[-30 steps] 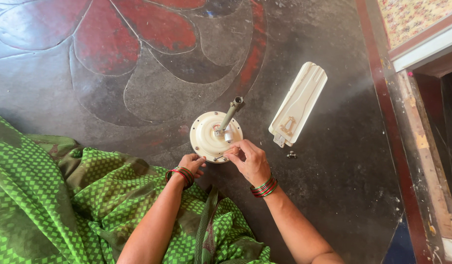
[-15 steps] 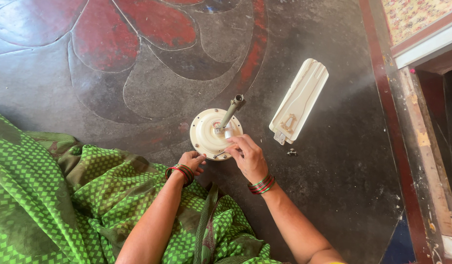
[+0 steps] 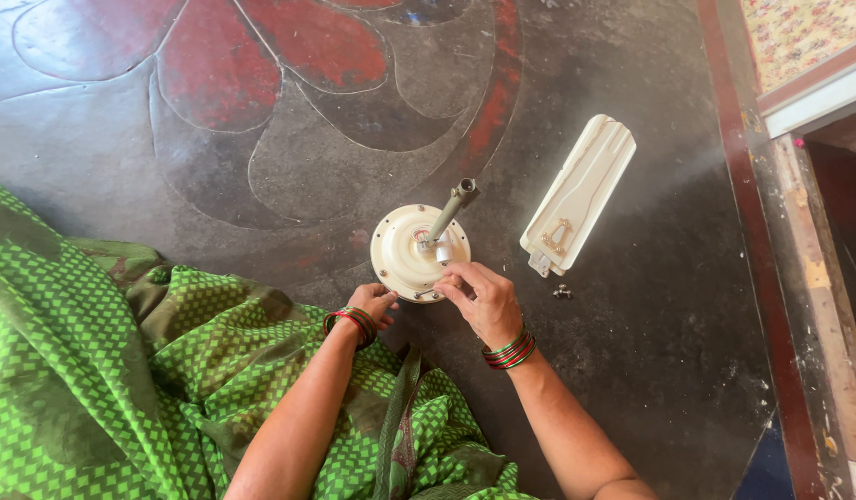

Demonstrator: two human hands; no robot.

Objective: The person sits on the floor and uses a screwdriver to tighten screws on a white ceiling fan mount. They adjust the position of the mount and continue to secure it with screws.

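A cream round fan motor (image 3: 402, 250) lies on the dark floor, with a grey metal rod (image 3: 451, 211) rising from its middle and leaning to the upper right. My left hand (image 3: 372, 301) curls against the motor's near left rim. My right hand (image 3: 483, 298) reaches over the near right rim, thumb and fingers pinched together on the motor's top, close to the base of the rod. What sits between those fingertips is hidden. Both wrists carry red and green bangles.
A cream fan blade (image 3: 581, 193) with a metal bracket at its near end lies right of the motor. A small screw (image 3: 562, 292) rests just below it. Green patterned cloth (image 3: 122, 370) covers my lap at the left. A raised wooden threshold (image 3: 770, 278) runs along the right.
My right hand's fingers have shifted slightly along the motor's near rim and stay pinched there. My left hand stays at the rim. The view has drifted a little.
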